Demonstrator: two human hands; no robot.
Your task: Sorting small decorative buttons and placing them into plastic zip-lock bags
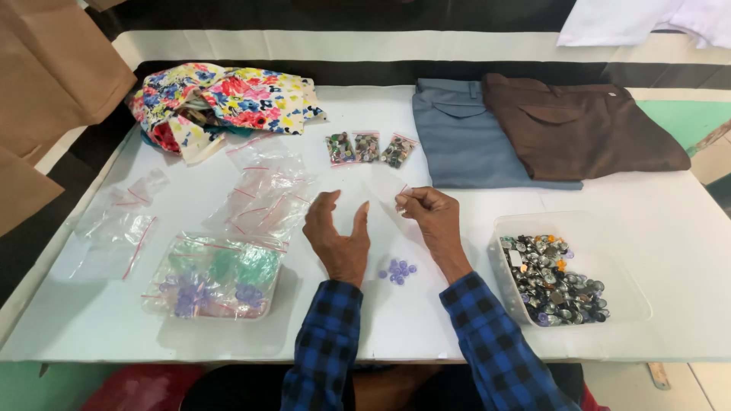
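The left hand (337, 237) hangs above the white table (190, 194) with fingers spread and curled, gripping nothing, while the right hand (430, 217) beside it pinches the red-striped top edge of a small clear zip bag (386, 185) between thumb and fingertips; the bag stands up off the table between the two hands, and I cannot tell whether anything is inside it. Far left on the table lie a few empty clear bags (114, 228), and above them sits a crumpled floral cloth (221, 103). Nearer the person is a clear tray (215, 275) of purple and green buttons under plastic, with more empty zip bags (266, 194) spread just behind it. Past the hands, toward the back, three small filled packets (369, 148) of dark buttons lie side by side. Between the wrists, a small heap of purple buttons (397, 270) rests on the table. Further right, folded grey-blue trousers (461, 141) lie partly under folded brown trousers (579, 125). At the right edge stands a clear plastic tub (609, 228) holding a pile of mixed metal buttons (552, 281), near the right forearm in its blue checked sleeve (495, 342).
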